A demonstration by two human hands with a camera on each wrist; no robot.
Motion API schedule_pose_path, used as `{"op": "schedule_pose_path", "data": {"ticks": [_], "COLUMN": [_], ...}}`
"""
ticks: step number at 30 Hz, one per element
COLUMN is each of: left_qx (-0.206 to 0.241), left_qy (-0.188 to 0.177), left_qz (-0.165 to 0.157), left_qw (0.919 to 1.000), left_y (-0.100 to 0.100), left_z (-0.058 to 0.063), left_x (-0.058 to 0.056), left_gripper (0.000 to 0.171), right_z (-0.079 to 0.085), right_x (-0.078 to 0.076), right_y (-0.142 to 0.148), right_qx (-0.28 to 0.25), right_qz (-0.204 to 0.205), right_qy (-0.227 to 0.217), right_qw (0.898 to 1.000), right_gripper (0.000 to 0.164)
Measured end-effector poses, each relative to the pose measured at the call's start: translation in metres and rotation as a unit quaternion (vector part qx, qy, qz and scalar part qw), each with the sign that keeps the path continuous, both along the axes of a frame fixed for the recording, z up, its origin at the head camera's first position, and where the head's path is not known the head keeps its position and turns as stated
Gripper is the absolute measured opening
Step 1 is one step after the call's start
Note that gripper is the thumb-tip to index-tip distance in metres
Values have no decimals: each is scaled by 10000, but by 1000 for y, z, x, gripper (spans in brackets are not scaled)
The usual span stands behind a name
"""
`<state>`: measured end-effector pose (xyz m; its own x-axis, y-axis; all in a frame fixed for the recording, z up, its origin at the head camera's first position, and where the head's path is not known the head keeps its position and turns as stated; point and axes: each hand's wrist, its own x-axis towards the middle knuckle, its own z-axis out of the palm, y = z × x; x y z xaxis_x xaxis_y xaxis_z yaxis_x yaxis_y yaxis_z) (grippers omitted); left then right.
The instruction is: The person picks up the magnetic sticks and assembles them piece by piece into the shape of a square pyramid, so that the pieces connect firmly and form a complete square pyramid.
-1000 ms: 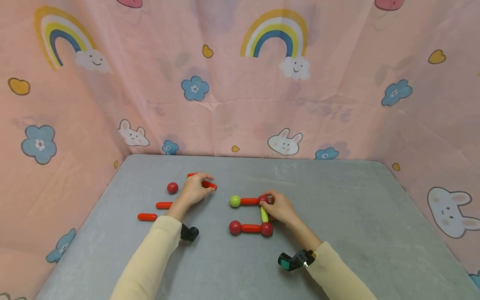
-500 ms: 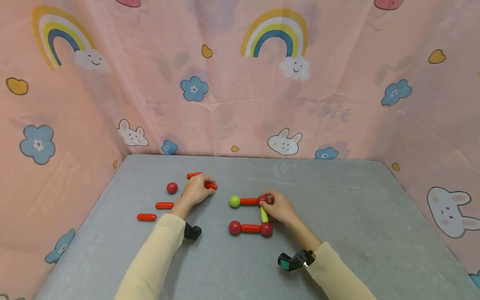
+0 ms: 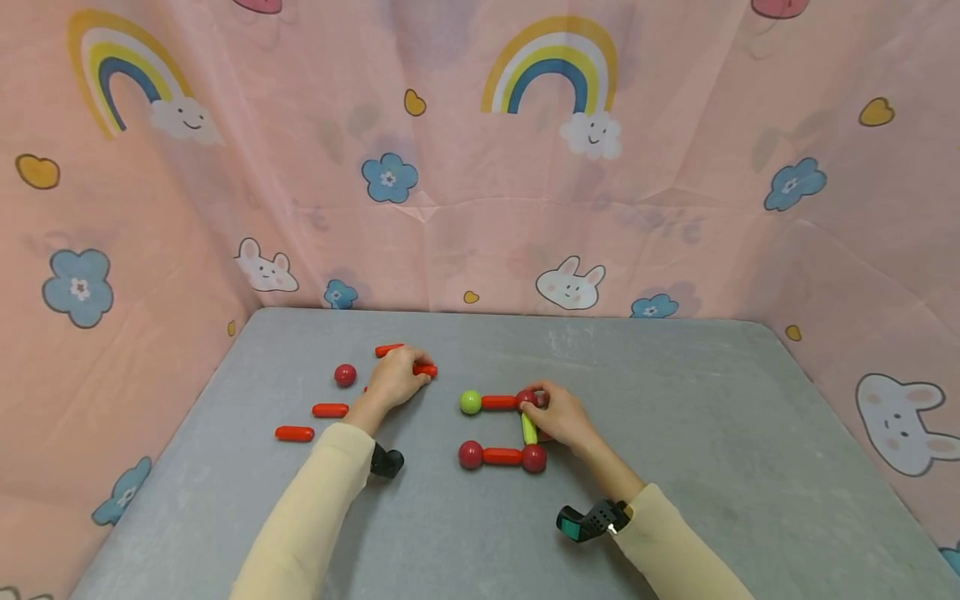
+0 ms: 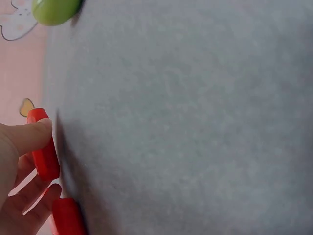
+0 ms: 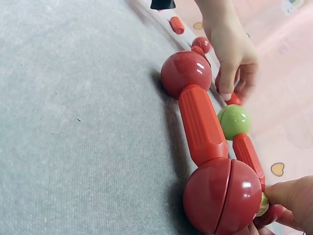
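My left hand [image 3: 393,379] pinches a red rod [image 4: 45,152] between thumb and fingers at the table's left side. Another red rod [image 4: 68,216] lies just below those fingers in the left wrist view. Right of centre lies a joined U-shaped piece, its open side facing left. It has a green ball [image 3: 470,402], red rods [image 3: 502,456], a yellow-green rod [image 3: 529,431] and red balls [image 3: 471,454] at its other ends and corners. My right hand [image 3: 564,417] grips its far right corner, with the thumb and a finger on the red ball [image 3: 527,400] there.
Around the left forearm lie loose red rods [image 3: 294,434] and a single red ball [image 3: 345,376]. The grey table [image 3: 697,433] ends at a pink patterned cloth [image 3: 465,233] along the back and sides.
The left fingers have closed on the red rod, and it has shifted slightly right and away from me. The right hand and the joined piece stay where they were.
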<state>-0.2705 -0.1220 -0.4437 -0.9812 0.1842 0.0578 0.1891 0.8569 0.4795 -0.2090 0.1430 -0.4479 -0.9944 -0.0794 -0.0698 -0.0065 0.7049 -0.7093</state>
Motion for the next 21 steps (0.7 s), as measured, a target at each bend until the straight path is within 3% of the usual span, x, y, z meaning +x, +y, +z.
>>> {"op": "schedule_pose_path", "data": {"ticks": [10, 21], "left_qx": [246, 1100], "left_qy": [-7, -304], "left_qz": [-263, -484], "left_qw": [9994, 9923], "left_y": [6, 15], "left_z": [11, 10], "left_x": [14, 34], "left_gripper": [18, 12], "right_z": [0, 1], "right_x": [1, 2], "right_y": [0, -1], "right_qx": [16, 15], "right_qz": [-56, -75], "right_qy": [-53, -50], "right_qw": [10000, 10000], "right_gripper": [33, 33]}}
